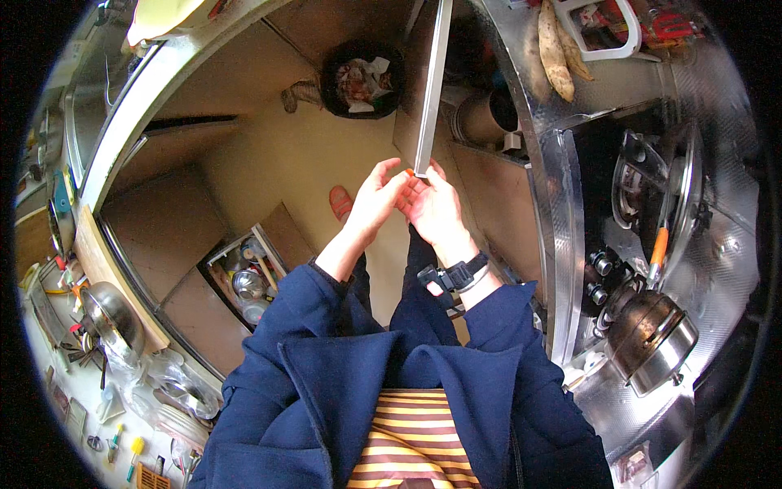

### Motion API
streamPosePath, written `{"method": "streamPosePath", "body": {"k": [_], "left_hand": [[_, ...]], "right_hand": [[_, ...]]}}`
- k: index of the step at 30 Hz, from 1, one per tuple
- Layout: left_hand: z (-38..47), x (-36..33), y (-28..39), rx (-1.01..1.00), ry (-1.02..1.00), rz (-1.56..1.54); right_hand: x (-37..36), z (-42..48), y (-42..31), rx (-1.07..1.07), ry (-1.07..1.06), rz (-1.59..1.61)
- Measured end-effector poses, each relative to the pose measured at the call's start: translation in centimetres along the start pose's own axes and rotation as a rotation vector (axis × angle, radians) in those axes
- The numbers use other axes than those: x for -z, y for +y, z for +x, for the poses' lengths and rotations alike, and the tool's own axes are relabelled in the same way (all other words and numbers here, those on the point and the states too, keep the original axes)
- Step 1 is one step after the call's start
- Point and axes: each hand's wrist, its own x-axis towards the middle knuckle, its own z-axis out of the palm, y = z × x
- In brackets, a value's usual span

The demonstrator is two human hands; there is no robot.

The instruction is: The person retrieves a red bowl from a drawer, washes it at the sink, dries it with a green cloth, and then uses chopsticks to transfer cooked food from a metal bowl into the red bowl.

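Both my hands meet in front of me, at the near end of a long silver metal edge (432, 91) on an open cabinet door. My left hand (374, 200) has its thumb and fingers bent towards the other palm. A small orange spot shows at its thumb tip, too small to name. My right hand (437, 211) is turned palm up, its thumb beside the end of the metal edge. Whether either hand grips the door is hidden by the overlapping fingers. A black strapped device (452, 278) sits on my right wrist.
An open drawer (269, 244) with metal kitchenware juts out at left. A black bin (391, 104) with rubbish stands beyond. On the right counter are a gas stove, a lidded metal pot (650, 342) and root vegetables (555, 55). A metal bowl (116, 318) lies among utensils at left.
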Motion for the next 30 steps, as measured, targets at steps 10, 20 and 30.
{"method": "streamPosePath", "body": {"k": [10, 20, 30], "left_hand": [[0.9, -1.4, -0.9, -0.069, 0.111, -0.068], [2.1, -0.9, -2.6, -0.033, 0.14, 0.02], [-0.4, 1.1, -3.5, -0.015, 0.11, -0.022]], "right_hand": [[0.4, 2.0, 2.2, 0.019, -0.065, -0.094], [1.3, 2.3, 1.8, -0.053, -0.055, -0.107], [0.0, 0.5, 1.3, -0.052, -0.029, -0.093]]}}
